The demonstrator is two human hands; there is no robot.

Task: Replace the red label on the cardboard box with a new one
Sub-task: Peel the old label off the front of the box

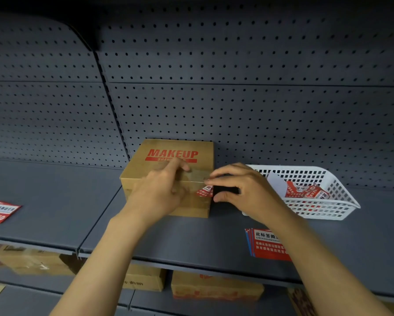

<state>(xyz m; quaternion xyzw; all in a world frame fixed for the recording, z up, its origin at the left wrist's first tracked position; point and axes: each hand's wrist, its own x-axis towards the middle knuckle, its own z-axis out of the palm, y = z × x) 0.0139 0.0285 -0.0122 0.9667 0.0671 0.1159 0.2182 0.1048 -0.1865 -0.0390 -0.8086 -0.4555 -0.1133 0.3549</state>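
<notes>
A cardboard box [168, 156] printed with red "MAKEUP" lettering stands on a dark grey shelf [54, 201]. My left hand [162, 190] lies flat over the box's front top edge, fingers on the tape seam. A red label [205, 191] clings to the box's front right corner, partly crumpled. My right hand [241, 190] is at that corner with thumb and fingers pinching the label's edge. A stack of fresh red labels [266, 245] lies on the shelf under my right forearm.
A white plastic basket [335, 201] holding crumpled red labels and a white backing sheet sits to the right of the box. Another red label sheet [0, 213] lies at the shelf's far left. Pegboard backs the shelf. More cardboard boxes [216, 286] stand on the shelf below.
</notes>
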